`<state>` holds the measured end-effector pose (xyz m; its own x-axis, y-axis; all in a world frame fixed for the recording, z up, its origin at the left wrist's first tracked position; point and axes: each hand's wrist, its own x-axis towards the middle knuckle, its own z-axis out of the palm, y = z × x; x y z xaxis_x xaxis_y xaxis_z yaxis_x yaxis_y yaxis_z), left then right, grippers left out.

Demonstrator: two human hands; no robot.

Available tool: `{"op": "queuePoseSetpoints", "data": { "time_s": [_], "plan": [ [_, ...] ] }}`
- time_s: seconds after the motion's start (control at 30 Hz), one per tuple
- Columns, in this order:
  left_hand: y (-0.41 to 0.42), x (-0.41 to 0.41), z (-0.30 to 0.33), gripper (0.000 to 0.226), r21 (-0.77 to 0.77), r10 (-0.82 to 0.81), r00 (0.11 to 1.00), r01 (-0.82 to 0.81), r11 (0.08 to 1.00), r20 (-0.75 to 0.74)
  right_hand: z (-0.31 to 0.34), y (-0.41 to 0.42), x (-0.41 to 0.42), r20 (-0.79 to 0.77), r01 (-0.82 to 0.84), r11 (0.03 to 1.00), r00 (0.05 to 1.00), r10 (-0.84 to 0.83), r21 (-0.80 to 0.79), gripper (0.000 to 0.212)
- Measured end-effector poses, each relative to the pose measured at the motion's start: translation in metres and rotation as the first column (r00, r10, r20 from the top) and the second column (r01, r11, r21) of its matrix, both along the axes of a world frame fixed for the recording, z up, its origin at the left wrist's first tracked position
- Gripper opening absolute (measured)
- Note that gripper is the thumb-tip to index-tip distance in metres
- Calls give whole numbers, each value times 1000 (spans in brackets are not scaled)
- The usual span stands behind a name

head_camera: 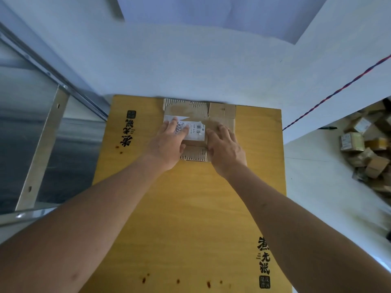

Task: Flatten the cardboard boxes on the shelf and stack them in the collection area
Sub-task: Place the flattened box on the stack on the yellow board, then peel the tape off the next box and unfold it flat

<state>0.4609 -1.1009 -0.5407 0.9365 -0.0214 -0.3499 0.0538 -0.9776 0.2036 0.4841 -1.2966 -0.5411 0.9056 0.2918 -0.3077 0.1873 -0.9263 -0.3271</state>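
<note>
Two bare forearms reach away from the camera over a large yellow board [190, 218] printed with black characters. At far left stands a metal shelf frame [42, 144]. The left hand [167, 142] lies flat, fingers spread, pressing on the white label of a flattened cardboard box [220, 114] at the board's far edge. The right hand [226, 149] presses beside it, fingers straight. At far right lies a heap of small cardboard boxes [368, 144].

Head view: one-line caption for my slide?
Both hands, left and right, press a flattened cardboard box onto a yellow sheet.
</note>
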Motion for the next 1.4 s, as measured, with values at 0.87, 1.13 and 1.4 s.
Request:
{"op": "queuePoseSetpoints", "data": {
  "time_s": [0.87, 1.13, 1.4],
  "plan": [
    [34, -165, 293, 58, 118, -49, 944, 11, 993, 325, 280, 55, -149, 258, -238, 971, 939, 229, 4, 55],
    [28, -292, 362, 55, 121, 131, 887, -204, 971, 443, 357, 51, -241, 353, -425, 905, 848, 396, 6, 58],
    [49, -428, 431, 58, 138, 296, 817, -410, 902, 494, 430, 90, -338, 487, -614, 789, 690, 535, 3, 58]
  ]
}}
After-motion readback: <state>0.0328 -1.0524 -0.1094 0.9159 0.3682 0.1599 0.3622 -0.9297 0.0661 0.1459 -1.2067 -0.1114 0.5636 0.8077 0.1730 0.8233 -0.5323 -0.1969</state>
